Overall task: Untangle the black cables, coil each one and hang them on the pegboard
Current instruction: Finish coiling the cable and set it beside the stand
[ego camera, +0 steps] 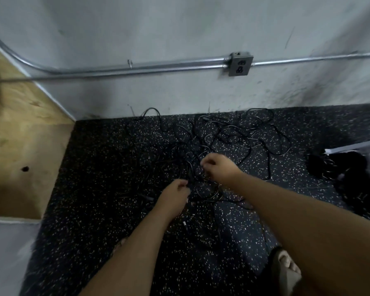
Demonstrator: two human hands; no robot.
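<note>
A tangle of thin black cables (pixel 218 135) lies spread on the dark speckled floor in front of the grey wall. My left hand (pixel 175 194) reaches into the near part of the tangle with its fingers curled round a strand. My right hand (pixel 219 167) is a little farther and to the right, fingers curled and pinching another black strand. The picture is blurred, so single cables are hard to follow. No pegboard is in view.
A plywood panel (pixel 19 146) stands at the left. A metal conduit (pixel 137 68) with an outlet box (pixel 240 64) runs along the wall. A dark bundle (pixel 348 174) lies at the right beside a pale edge. A foot in a sandal (pixel 286 265) shows at the bottom right.
</note>
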